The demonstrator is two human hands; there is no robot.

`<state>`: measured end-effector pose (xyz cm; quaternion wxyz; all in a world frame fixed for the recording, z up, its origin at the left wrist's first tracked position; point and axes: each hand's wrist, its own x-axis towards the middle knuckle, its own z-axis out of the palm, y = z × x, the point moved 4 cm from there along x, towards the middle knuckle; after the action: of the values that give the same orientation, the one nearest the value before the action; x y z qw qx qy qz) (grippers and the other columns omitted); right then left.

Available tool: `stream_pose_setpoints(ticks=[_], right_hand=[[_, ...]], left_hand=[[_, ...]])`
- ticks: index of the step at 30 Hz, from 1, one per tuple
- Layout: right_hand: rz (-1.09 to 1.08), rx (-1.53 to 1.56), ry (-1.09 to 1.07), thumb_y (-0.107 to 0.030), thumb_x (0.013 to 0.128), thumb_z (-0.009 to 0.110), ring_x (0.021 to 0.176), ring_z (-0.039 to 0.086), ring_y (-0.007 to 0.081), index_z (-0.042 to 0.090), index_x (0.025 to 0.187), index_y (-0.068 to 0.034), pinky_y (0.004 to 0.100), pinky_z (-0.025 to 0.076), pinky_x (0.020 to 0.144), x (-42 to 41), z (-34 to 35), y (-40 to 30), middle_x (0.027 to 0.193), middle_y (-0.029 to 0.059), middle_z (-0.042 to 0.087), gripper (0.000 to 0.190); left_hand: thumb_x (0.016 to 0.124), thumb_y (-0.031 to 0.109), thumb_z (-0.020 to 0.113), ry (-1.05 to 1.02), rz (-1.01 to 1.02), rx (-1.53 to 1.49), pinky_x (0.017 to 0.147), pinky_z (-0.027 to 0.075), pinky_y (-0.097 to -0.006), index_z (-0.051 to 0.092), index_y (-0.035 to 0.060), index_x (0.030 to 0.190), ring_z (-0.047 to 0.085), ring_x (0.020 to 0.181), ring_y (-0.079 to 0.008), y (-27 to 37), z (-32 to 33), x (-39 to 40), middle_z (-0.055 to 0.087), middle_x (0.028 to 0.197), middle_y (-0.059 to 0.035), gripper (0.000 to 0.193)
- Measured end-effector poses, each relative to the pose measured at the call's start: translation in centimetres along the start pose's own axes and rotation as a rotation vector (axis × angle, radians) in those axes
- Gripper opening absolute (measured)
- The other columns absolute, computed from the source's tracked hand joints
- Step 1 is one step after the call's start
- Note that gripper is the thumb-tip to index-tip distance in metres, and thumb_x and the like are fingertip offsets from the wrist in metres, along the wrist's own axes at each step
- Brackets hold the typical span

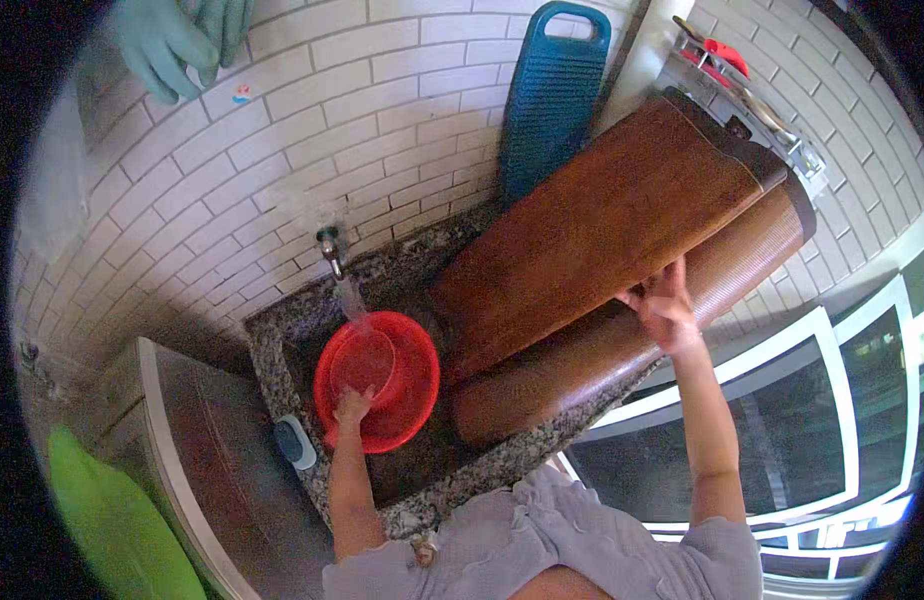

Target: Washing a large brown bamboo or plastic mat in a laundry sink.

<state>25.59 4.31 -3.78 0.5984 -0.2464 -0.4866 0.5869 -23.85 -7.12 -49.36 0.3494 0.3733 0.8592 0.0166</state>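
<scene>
My left hand (352, 406) is inside a red plastic basin (411, 412), its fingers at the near rim of a smaller round red bowl (364, 360). Water runs from a wall tap (330, 251) into these vessels. The basin stands in a granite sink (423, 517). A large brown mat (582, 225), folded or rolled, leans from the sink up to the right. My right hand (666, 315) touches the edge of its upper layer with fingers spread, beside a dark gap above the lower roll (559, 382). Some fingertips are hard to make out.
A blue plastic washboard (556, 105) leans against the white brick wall. Green rubber gloves (173, 52) hang at upper left. A grey-and-white scrubbing brush (295, 442) lies on the sink's left rim. A wall rack (762, 112) stands behind the mat, and white-framed windows (829, 390) are at right.
</scene>
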Motion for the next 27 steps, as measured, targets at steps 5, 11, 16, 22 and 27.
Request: stream_pose_setpoints(ticks=[5, 11, 16, 22, 27], right_hand=[[0.202, -0.672, 0.283, 0.000, 0.073, 0.062, 0.097, 0.050, 0.0216, 0.031, 0.122, -0.006, 0.0303, 0.040, 0.087, 0.6, -1.9, 3.0, 0.112, 0.0094, 0.049, 0.058], [-0.249, -0.708, 0.435, -0.003, 0.079, 0.059, 0.098, 0.048, 0.0175, 0.036, 0.117, 0.001, 0.0287, 0.038, 0.087, -1.7, 0.5, 0.4, 0.109, 0.0091, 0.049, 0.045], [-0.276, -1.212, 0.539, -0.010, 0.076, 0.062, 0.091, 0.055, 0.0256, 0.034, 0.118, 0.005, 0.0327, 0.040, 0.084, -5.0, -5.4, -0.2, 0.098, 0.0171, 0.058, 0.053], [-0.230, -1.127, 0.510, -0.008, 0.080, 0.058, 0.101, 0.049, 0.0193, 0.031, 0.122, 0.003, 0.0301, 0.037, 0.088, -6.0, -7.0, 0.3, 0.111, 0.0144, 0.051, 0.051], [-0.224, -1.182, 0.575, -0.011, 0.078, 0.061, 0.101, 0.050, 0.0248, 0.035, 0.119, 0.003, 0.0317, 0.037, 0.088, -6.1, -8.6, 0.9, 0.110, 0.0169, 0.052, 0.051]], left_hand=[[0.065, 0.056, 0.063, 0.261, 0.132, -0.049, 0.093, 0.037, -0.0402, 0.021, -0.0124, 0.126, 0.042, 0.114, -0.0358, -2.5, -1.0, -0.2, 0.030, 0.130, -0.0276, 0.101], [0.063, 0.042, 0.070, -0.460, -0.009, -0.420, 0.063, 0.050, -0.0363, 0.055, -0.0061, 0.095, 0.061, 0.074, -0.0253, -1.4, -2.8, -7.8, 0.061, 0.083, -0.0150, 0.060], [0.069, 0.017, 0.060, -0.312, -0.048, -1.091, 0.051, 0.050, -0.0353, 0.054, 0.0068, 0.075, 0.055, 0.053, -0.0204, -0.5, -0.8, -8.4, 0.055, 0.060, -0.0056, 0.013], [0.072, 0.017, 0.053, -0.169, -0.023, -0.750, 0.048, 0.050, -0.0363, 0.055, 0.0037, 0.063, 0.054, 0.043, -0.0228, -1.4, 1.9, -4.3, 0.053, 0.050, -0.0103, 0.017], [0.074, 0.017, 0.050, -0.050, 0.271, -0.126, 0.048, 0.050, -0.0367, 0.058, -0.0013, 0.067, 0.058, 0.046, -0.0257, -1.0, 2.1, -1.6, 0.057, 0.055, -0.0171, 0.021]])
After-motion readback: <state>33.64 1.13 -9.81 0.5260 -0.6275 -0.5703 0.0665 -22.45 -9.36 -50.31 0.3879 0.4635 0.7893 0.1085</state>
